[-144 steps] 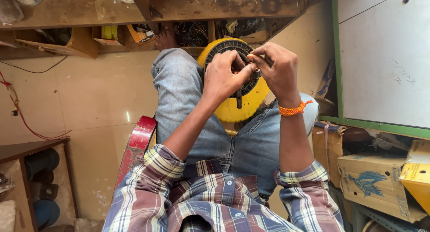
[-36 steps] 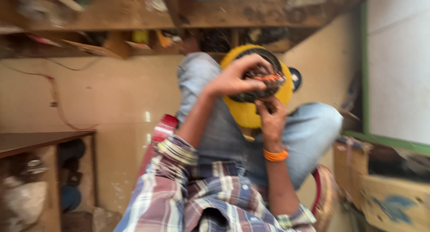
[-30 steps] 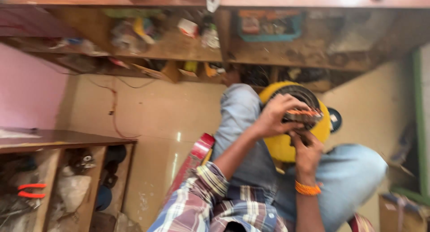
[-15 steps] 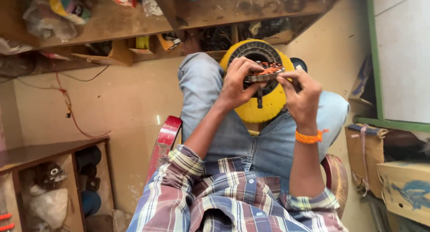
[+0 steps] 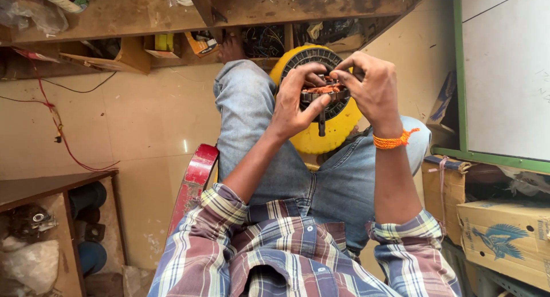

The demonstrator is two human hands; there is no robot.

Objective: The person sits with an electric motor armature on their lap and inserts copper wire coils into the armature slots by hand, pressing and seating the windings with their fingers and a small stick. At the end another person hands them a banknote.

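Both hands, left hand (image 5: 295, 105) and right hand (image 5: 369, 88), pinch 1 small copper-wound motor part (image 5: 322, 92) over yellow housing (image 5: 329, 133); loose fingertip hold, part could slip.

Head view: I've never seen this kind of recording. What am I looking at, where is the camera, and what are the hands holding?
The camera sits on a person's head and looks down, so you see their own plaid shirt, jeans and both hands. The left hand and right hand together grip a small dark motor part with copper windings, above the lap. Behind it lies a yellow fan housing. A red chair shows beneath the person. Cardboard boxes stand at right, cluttered wooden shelves at top.
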